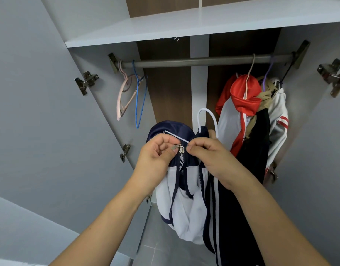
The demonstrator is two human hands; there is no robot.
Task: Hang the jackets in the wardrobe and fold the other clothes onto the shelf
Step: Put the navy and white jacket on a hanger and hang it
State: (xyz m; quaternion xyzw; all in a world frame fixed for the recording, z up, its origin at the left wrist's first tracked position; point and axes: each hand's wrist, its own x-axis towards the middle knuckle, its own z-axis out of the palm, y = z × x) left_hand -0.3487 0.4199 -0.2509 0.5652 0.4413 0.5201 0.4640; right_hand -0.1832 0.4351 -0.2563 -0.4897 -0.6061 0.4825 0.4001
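A: Hands first. Left hand sits at centre frame, thumb and forefinger curled in a pinch on the collar edge just beside the zip slider. Right hand pinches the opposite collar edge, fingers curled tight.

B: Reason for the two-sided pinch?

A: Judgement: each hand draws one zip edge toward the slider so the navy and white jacket can be closed near the neck. A closed collar should keep it from sliding off its white hanger.

B: Hanger position?

A: Its hook stands up above the hands, free of the rail. Jacket hangs from the hands, low centre, not yet in the wardrobe.

B: Rail contents?

A: Right of frame: red and white jacket, beside it other garments bunched close, details hard to separate. Upper left: pink hanger and blue hanger, both bare. The middle stretch of rail is open, likely the landing spot.

B: Shelf?

A: Top of frame, white; no folded clothes visible on it.

B: Stage?

A: Estimate: partway through hanging; folding not begun.
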